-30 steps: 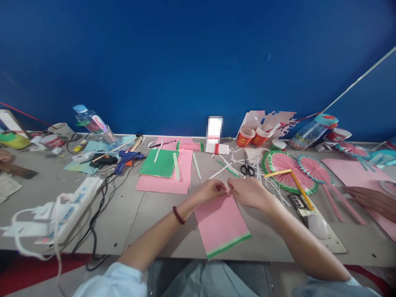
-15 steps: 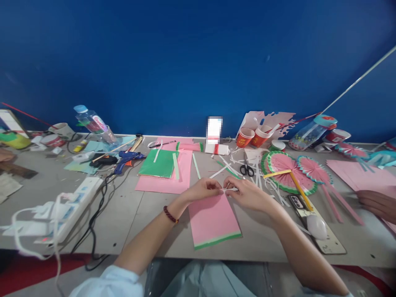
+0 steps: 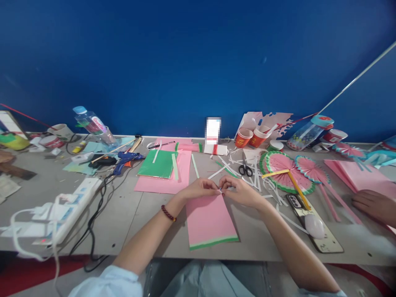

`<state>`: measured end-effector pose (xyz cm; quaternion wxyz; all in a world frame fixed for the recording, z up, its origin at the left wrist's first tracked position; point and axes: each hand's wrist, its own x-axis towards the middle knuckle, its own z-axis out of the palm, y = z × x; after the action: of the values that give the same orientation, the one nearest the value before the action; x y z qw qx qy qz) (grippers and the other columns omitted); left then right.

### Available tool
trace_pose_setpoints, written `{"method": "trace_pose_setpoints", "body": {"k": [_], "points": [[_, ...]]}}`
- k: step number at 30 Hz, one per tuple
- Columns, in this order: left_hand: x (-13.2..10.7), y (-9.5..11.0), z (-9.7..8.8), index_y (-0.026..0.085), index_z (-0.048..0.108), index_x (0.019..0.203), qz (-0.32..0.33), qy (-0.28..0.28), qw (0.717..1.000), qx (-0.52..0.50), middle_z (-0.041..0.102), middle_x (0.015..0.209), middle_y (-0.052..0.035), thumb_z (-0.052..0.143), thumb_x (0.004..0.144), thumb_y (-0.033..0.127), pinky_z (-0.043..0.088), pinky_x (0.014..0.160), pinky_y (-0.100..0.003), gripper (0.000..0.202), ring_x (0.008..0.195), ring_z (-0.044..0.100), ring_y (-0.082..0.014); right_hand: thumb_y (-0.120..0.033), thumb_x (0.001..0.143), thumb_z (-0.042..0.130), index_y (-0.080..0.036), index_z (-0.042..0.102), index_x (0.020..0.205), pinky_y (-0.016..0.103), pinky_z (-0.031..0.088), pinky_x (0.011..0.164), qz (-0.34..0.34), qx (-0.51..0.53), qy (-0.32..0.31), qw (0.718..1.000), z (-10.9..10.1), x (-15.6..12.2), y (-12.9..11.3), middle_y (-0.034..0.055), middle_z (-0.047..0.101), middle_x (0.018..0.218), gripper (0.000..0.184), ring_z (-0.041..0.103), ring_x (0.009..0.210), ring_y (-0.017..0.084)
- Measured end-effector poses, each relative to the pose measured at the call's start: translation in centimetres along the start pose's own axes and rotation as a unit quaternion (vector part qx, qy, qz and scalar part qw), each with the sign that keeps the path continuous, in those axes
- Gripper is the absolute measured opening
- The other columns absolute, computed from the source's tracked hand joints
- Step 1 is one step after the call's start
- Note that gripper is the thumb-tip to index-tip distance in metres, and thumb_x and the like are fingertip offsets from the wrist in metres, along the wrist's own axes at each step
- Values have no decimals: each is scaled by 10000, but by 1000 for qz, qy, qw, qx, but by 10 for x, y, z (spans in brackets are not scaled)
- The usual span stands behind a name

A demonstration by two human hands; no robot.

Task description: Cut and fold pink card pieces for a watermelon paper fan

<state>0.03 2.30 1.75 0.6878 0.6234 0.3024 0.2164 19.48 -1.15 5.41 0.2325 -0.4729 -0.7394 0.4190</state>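
A pink paper sheet (image 3: 212, 220) with a pale and dark green band along its near edge lies on the table in front of me. At its far edge my left hand (image 3: 201, 189) is closed, thumb and fingertips pinched together. My right hand (image 3: 239, 192) faces it, pinching too, the fingertips of both hands almost touching. A tiny bit of a thin white strip (image 3: 220, 191) shows between them; the rest is hidden by the fingers. Beyond the hands lie black-handled scissors (image 3: 245, 170) among loose white paper strips (image 3: 256, 175).
Left are a green packet (image 3: 157, 164) on pink paper, a blue glue gun (image 3: 126, 161) and a power strip (image 3: 78, 206). Right are watermelon-patterned paper fans (image 3: 286, 171), a phone (image 3: 329, 243) under a white mouse (image 3: 314, 226), and another person's hand (image 3: 375, 206) on pink paper.
My right hand has shifted slightly left, closer to the left fingertips, and less of the white strip shows. At the right, the other person's hand has moved on the pink paper.
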Motion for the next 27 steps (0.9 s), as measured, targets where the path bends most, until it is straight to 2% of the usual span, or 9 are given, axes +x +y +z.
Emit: {"method": "trace_pose_setpoints", "body": {"k": [4,6,7,9,11,14,19,23,27], "points": [[0,0,1,130,651,716,11,22,1000,0,572,682,-11,694,687,470,340,593,-238,345,630,472,-101,-229,780,466,-186,554,846,263,428,721,-18,-16,15,1000,-1,3,4,5,612,795,118,577,760,141],[0,1,1,127,643,713,8,39,999,5,551,657,-3,682,699,471,324,569,-233,347,606,453,-94,-291,819,459,-188,566,842,268,425,743,-19,-56,49,997,-7,6,11,18,623,824,151,577,792,151],[-1,2,1,127,640,711,4,50,999,12,545,646,0,678,701,473,317,561,-231,349,596,447,-91,-320,829,456,-188,566,823,267,421,730,-2,-92,91,992,-11,8,16,20,627,810,172,575,775,154],[-1,3,1,129,640,709,4,74,997,27,546,646,4,677,700,474,317,563,-228,346,600,447,-92,-319,834,450,-182,575,827,272,406,711,64,-202,192,958,-21,12,30,37,640,806,186,577,762,168],[-1,3,1,136,640,712,20,89,995,31,558,671,3,674,704,464,330,590,-226,330,631,460,-97,-296,840,427,-173,591,835,278,391,676,149,-308,234,910,-31,16,46,62,648,797,205,588,769,192],[0,1,2,142,631,717,44,92,995,15,574,721,-3,669,718,437,347,636,-225,298,680,475,-103,-346,862,396,-156,611,846,282,382,623,244,-381,219,865,-40,20,65,112,657,837,288,611,790,226],[1,-1,5,137,622,721,53,92,994,2,584,762,-20,670,722,430,359,643,-226,297,694,486,-110,-388,849,429,-134,614,971,294,407,638,290,-413,193,842,-44,23,75,143,672,889,337,628,854,249],[-1,3,6,135,634,730,59,85,995,2,586,753,-27,667,724,431,357,632,-229,298,686,483,-112,-423,823,463,-120,635,979,318,419,643,319,-407,180,837,-50,23,74,168,678,916,381,633,866,279],[-4,6,7,139,637,706,58,89,994,-8,579,726,-15,669,714,437,334,599,-226,301,649,459,-99,-410,795,486,-135,683,834,334,409,635,325,-395,152,846,-57,20,70,176,680,884,341,629,854,293]]}}
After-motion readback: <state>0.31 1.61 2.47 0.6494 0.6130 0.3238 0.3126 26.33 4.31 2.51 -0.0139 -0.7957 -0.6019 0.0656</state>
